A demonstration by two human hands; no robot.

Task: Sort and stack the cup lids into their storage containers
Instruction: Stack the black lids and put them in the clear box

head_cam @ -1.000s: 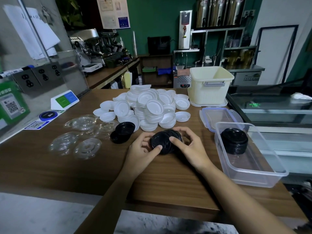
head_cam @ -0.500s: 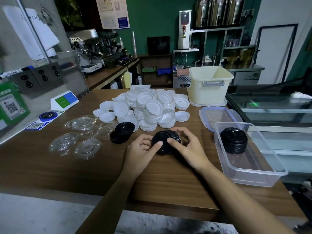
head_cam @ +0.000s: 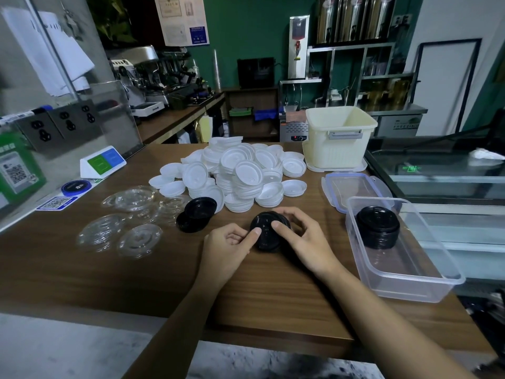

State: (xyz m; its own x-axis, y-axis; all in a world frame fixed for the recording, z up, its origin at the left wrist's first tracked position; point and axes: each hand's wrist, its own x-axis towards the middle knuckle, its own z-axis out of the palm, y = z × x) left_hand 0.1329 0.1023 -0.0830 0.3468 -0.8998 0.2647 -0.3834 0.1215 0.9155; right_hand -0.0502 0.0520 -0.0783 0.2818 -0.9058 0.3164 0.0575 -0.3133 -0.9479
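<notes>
A short stack of black lids (head_cam: 266, 233) stands on the wooden counter between my hands. My left hand (head_cam: 228, 244) grips its left side with the thumb on top. My right hand (head_cam: 300, 237) grips its right side, thumb on top too. Two more black lids (head_cam: 195, 214) lie to the left. A clear plastic container (head_cam: 404, 272) at the right holds another stack of black lids (head_cam: 378, 227). A big heap of white lids (head_cam: 240, 176) lies behind. Several clear lids (head_cam: 128, 222) are spread at the left.
A cream tub (head_cam: 337, 138) stands at the back right on its lid. The clear container's lid (head_cam: 355, 187) lies in front of it. A small sign (head_cam: 102, 162) and QR stickers (head_cam: 54, 202) sit at the left. The counter's front edge runs near my forearms.
The splayed black lids between my hands have been pushed together into one neat stack. Both hands closed in slightly on it.
</notes>
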